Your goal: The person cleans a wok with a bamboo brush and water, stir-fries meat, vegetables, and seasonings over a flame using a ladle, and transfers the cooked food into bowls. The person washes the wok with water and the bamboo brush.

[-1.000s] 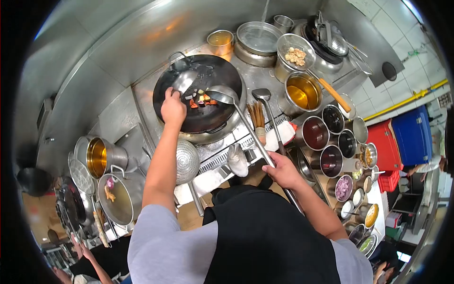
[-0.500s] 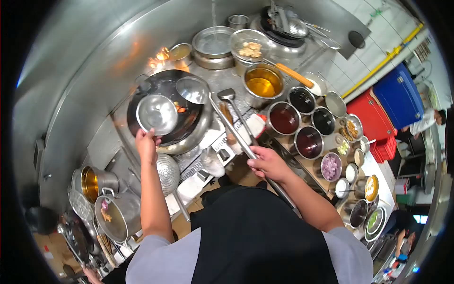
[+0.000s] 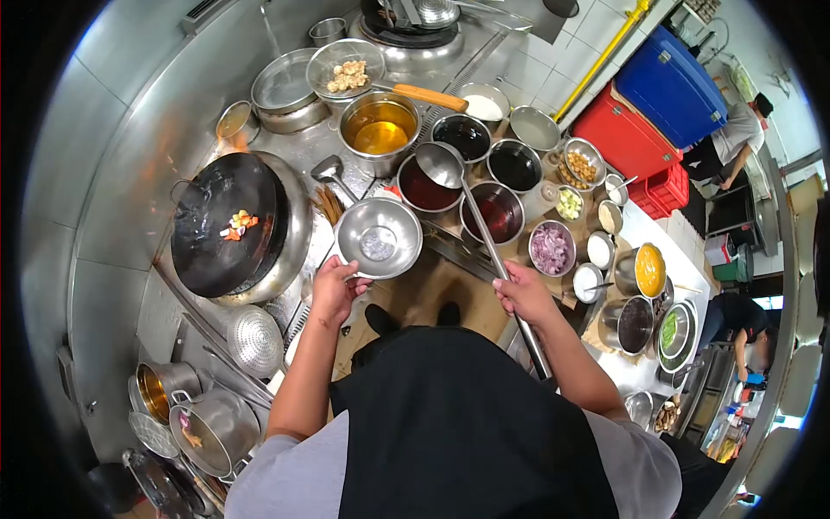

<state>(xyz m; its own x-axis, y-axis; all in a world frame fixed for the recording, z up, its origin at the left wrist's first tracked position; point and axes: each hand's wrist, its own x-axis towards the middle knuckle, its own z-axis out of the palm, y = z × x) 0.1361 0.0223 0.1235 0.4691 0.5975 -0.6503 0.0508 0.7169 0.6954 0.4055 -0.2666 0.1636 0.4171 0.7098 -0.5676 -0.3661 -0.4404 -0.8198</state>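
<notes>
While my left hand (image 3: 337, 291) is gripping the metal bowl (image 3: 379, 238) by its rim, I am holding it just right of the wok (image 3: 216, 264) on my feed. My right hand (image 3: 526, 294) is gripping the ladle (image 3: 482, 221) by its handle, and the ladle's head is hanging over the dark red sauce pot (image 3: 430, 209), height unclear. Chopped pieces (image 3: 239, 226) are lying in the wok.

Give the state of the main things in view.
Round silver metal bowl: held in left hand, no food visible
Long-handled silver metal ladle: held in right hand
Round black metal wok: uncovered, holding orange and white pieces
Deep silver metal pot: uncovered, partly filled with golden liquid
Round wire-mesh strainer: holding pale chunks
</notes>
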